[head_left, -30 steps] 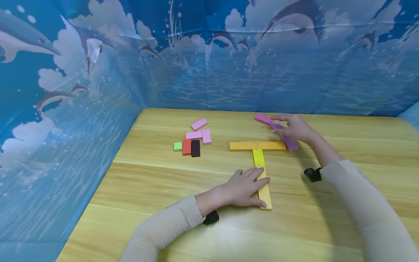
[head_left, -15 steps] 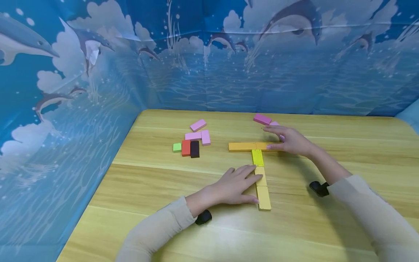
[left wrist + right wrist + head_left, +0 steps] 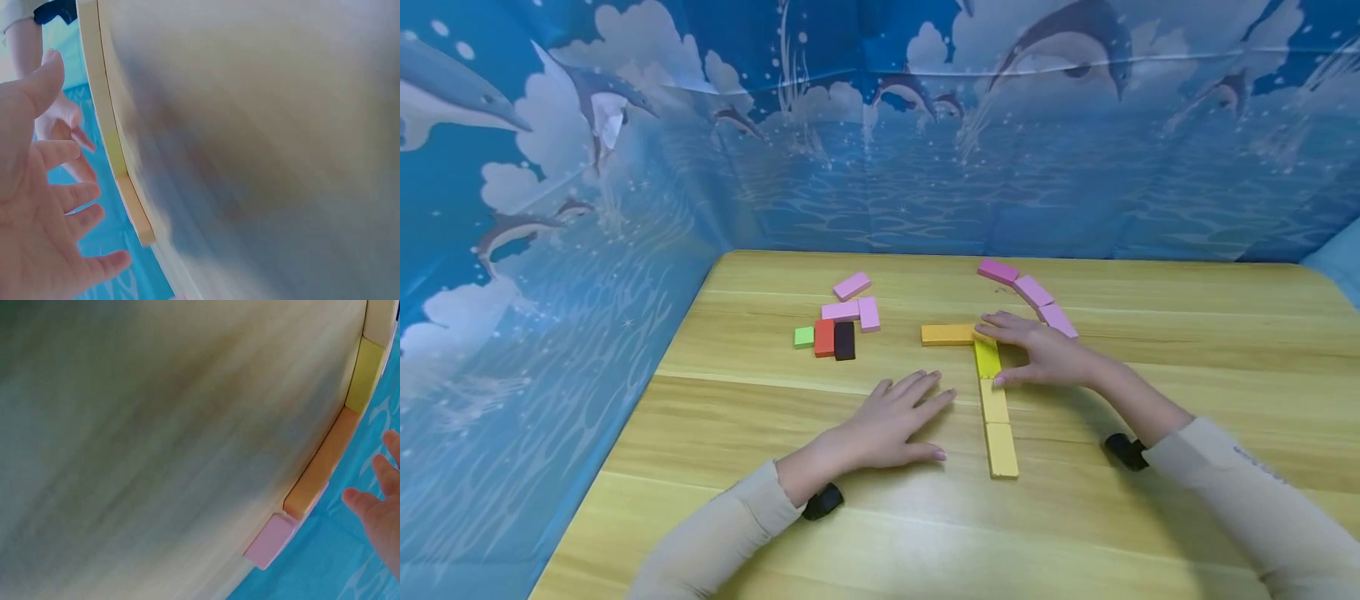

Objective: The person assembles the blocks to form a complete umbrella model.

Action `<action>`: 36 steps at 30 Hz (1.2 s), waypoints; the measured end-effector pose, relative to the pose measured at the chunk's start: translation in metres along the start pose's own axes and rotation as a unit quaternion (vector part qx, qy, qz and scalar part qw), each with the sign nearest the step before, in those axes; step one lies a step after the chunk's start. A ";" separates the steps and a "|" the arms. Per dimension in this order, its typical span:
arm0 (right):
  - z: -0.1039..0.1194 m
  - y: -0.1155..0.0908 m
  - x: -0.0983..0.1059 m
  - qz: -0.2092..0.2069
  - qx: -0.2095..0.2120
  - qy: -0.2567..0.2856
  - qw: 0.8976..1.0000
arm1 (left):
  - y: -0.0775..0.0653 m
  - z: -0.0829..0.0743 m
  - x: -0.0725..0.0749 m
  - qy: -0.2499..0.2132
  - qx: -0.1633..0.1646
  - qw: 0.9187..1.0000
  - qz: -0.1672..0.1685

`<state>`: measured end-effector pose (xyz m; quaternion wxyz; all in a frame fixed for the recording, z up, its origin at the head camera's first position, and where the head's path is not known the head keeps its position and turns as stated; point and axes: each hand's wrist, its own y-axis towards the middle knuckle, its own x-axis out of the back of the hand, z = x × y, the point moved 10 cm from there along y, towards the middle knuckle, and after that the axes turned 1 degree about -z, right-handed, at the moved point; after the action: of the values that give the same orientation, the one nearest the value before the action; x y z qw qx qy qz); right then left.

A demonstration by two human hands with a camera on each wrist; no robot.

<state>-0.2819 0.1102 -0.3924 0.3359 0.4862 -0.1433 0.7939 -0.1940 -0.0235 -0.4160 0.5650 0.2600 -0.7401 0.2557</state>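
My left hand (image 3: pixel 887 427), fingers spread, is over the table just left of a column of two pale yellow blocks (image 3: pixel 1002 450) and touches none of them. My right hand (image 3: pixel 1054 353) hovers with loosely spread fingers over the bright yellow block (image 3: pixel 987 362) that tops the column, holding nothing. It hides most of the right part of the orange bar (image 3: pixel 946 335) lying across the column's top. In the right wrist view that orange part (image 3: pixel 322 464) shows whole, with a pink block (image 3: pixel 272 540) by its end.
A magenta block (image 3: pixel 997 271) and two pink blocks (image 3: pixel 1033 291) curve down behind my right hand. To the left lie several loose blocks: light pink ones (image 3: pixel 852 286), a green (image 3: pixel 803 337), a red (image 3: pixel 824 338) and a black one (image 3: pixel 845 342). A dolphin-print curtain (image 3: pixel 880 167) borders the table.
My right hand has left the pink blocks and come nearer, over the yellow block. The left hand has drawn away leftward from the pale yellow blocks.
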 end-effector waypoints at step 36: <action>0.006 -0.003 -0.020 0.041 0.007 -0.010 0.999 | -0.020 0.149 0.055 -0.094 0.168 0.973 -0.130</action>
<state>-0.2699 0.1016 -0.4069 0.2985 0.4904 -0.1605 0.8029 -0.2980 -0.1433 -0.3952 0.4696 0.4683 -0.6961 0.2749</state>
